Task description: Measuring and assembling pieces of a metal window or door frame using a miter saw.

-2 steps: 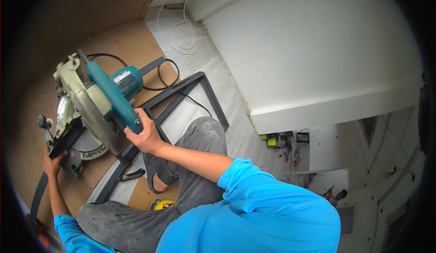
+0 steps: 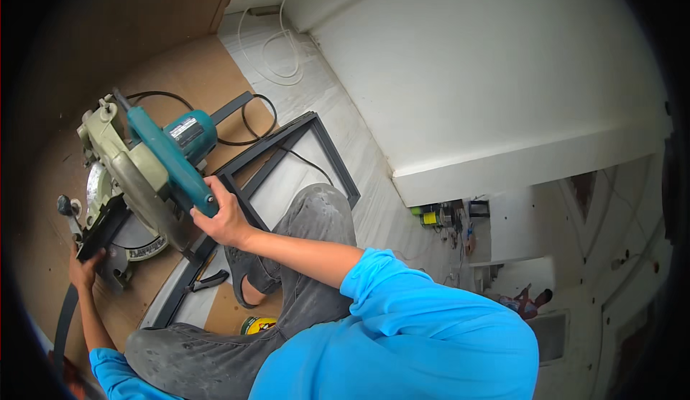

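A mitre saw with a teal motor and a pale metal head stands at the left. My right hand is wrapped round the lower end of its teal handle. At the saw's near left side, my left hand is closed on a dark grey metal bar, beside the saw's black fence. The bar runs down toward the lower left. Part of my left fingers is hidden under the fence. The curved blade guard sits just above the round saw base.
Brown board covers the floor under the saw. A dark grey metal frame lies by my knee, near a black cord. Black-handled pliers and a yellow can are by my foot. A person is in the far right background.
The view has shifted slightly, so the saw appears a little further left. Both hands keep their holds, and the saw head shows no clear movement.
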`<move>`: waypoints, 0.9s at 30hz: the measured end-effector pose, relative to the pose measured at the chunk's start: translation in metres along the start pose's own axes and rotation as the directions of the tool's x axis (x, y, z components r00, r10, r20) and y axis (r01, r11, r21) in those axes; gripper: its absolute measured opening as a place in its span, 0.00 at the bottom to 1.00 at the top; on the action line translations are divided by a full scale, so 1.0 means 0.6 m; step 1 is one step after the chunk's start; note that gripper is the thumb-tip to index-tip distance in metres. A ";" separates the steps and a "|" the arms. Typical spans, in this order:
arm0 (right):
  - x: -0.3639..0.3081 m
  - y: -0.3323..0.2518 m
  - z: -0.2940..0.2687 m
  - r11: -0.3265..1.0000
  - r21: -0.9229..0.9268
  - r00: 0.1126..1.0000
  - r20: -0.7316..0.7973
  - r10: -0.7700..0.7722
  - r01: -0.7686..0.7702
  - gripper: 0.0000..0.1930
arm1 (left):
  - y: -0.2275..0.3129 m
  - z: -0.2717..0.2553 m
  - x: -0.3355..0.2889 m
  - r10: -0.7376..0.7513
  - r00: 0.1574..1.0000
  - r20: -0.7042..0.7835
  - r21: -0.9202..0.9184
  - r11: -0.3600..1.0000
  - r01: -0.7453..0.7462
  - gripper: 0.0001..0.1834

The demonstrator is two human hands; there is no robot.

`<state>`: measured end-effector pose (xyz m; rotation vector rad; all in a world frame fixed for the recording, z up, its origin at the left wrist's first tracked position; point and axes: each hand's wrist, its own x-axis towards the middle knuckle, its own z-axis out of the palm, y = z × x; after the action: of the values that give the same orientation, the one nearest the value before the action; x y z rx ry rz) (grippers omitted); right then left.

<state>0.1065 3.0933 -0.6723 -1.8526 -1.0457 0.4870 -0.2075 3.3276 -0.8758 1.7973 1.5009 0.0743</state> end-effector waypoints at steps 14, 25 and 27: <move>-0.017 0.031 0.009 0.994 0.096 0.999 0.020 0.048 -0.050 0.19 | -0.030 0.004 0.021 0.092 0.996 0.008 0.016 0.996 -0.092 0.58; -0.030 0.090 0.027 0.994 0.095 0.999 0.013 0.048 -0.049 0.20 | 0.009 -0.011 0.007 0.155 0.988 0.018 -0.013 0.988 -0.155 0.49; -0.006 0.034 0.008 0.996 0.094 1.000 0.012 0.010 -0.011 0.23 | 0.001 -0.009 0.006 0.146 0.989 -0.005 0.008 0.989 -0.145 0.50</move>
<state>0.1105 3.0885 -0.6927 -1.7752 -1.0043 0.5450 -0.2089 3.3338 -0.8733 1.9123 1.3736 0.1459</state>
